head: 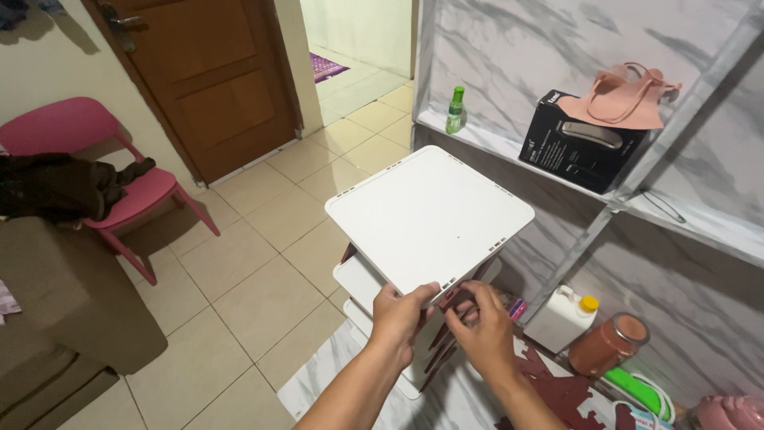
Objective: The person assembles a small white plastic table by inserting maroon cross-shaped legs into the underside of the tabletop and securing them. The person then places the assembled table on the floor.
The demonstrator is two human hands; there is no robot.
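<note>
My left hand [400, 313] pinches the near corner of the white top panel [430, 216], thumb on top. My right hand [480, 321] curls closed just below that corner, though I cannot tell on what. The panel sits atop a white shelf stack [360, 280] on the marble-patterned surface [318, 382], beside a white jug [562, 317] and brown jar [609, 344].
</note>
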